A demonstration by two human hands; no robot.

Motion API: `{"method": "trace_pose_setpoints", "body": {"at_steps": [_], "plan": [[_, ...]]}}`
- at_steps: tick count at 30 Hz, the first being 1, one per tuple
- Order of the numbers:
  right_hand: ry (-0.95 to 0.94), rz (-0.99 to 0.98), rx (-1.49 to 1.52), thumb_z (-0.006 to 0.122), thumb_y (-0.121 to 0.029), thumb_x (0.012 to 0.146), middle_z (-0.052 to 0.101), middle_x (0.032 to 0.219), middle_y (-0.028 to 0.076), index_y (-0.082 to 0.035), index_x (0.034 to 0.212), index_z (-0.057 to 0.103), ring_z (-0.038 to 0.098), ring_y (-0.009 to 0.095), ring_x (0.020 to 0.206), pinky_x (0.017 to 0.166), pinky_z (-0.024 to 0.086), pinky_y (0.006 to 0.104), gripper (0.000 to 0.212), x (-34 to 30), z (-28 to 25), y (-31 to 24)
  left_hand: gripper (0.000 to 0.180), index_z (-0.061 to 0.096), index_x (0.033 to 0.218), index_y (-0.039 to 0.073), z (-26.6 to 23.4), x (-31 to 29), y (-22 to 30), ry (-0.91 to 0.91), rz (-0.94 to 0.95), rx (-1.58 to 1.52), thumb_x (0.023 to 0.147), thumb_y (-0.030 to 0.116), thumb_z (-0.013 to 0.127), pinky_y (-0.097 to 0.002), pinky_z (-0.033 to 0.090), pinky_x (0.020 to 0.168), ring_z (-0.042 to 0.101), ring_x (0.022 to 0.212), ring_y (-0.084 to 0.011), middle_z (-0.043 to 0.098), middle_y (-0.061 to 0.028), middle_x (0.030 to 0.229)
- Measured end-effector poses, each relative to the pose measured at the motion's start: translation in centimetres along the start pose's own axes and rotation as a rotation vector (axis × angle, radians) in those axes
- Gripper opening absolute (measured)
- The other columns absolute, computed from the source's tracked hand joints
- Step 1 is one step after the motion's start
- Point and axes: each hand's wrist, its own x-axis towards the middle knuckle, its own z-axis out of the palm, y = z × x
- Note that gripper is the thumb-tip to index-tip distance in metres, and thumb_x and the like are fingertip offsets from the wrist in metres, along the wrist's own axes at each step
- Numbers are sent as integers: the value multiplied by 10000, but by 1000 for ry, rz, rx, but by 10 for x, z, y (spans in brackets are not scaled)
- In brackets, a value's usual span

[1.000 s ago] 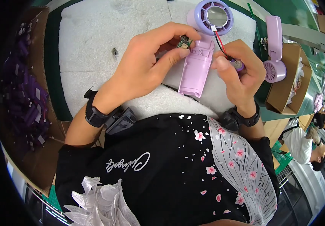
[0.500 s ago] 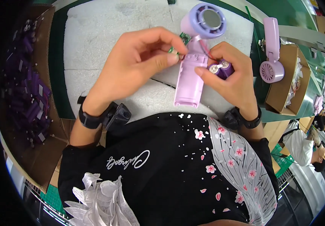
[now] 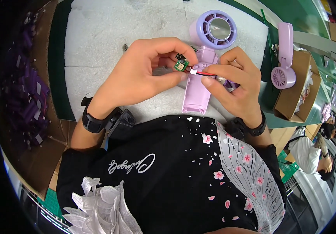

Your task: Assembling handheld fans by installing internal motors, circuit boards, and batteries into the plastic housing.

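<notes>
A lilac handheld fan lies in front of me, its round head [image 3: 199, 31] at the far end and its open handle shell [image 3: 196, 95] toward me. My left hand [image 3: 138, 76] pinches a small green circuit board [image 3: 181, 65] beside the shell's upper end. Between thumb and fingers my right hand [image 3: 240, 87] grips red and black wires [image 3: 206, 73]. Their white plug [image 3: 193, 71] is close against the board; whether it sits in the socket I cannot tell. Purple battery cells [image 3: 230, 83] are partly hidden under my right hand.
The fan rests on a white foam mat [image 3: 94, 46] over a green table. At left stands a cardboard box [image 3: 39, 163] of purple batteries [image 3: 29, 93]. To the right are another lilac fan [image 3: 285, 46] and a smaller cardboard box [image 3: 292, 99]. Another person [image 3: 306, 152] is farther right.
My right hand has gone from the battery cells to the wires and brought their white plug up to the board. The board has tilted and moved slightly down in my left hand.
</notes>
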Motion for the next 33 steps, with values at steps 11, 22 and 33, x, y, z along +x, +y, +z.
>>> {"method": "trace_pose_setpoints", "body": {"at_steps": [11,22,33], "plan": [[58,-26,-107,742,-55,727,513,752,52,-30,822,705,509,111,550,483,370,237,104,-2,13,1,277,620,1014,-12,-2,1,-3,-32,-30,24,762,-126,636,-233,484,815,579,933,-105,616,-48,1031],[97,-82,-179,740,-67,744,558,774,45,-42,832,706,542,143,581,519,409,249,98,4,16,5,208,654,972,-10,-4,4,-22,25,76,94,785,-99,636,-196,507,732,588,747,-63,658,-22,918],[136,-182,-203,750,-70,737,570,820,42,-47,852,720,550,133,587,520,417,247,121,0,-4,8,301,583,1097,-63,7,17,-11,8,209,59,808,-143,612,-268,536,837,642,923,-161,627,-122,1064]]}}
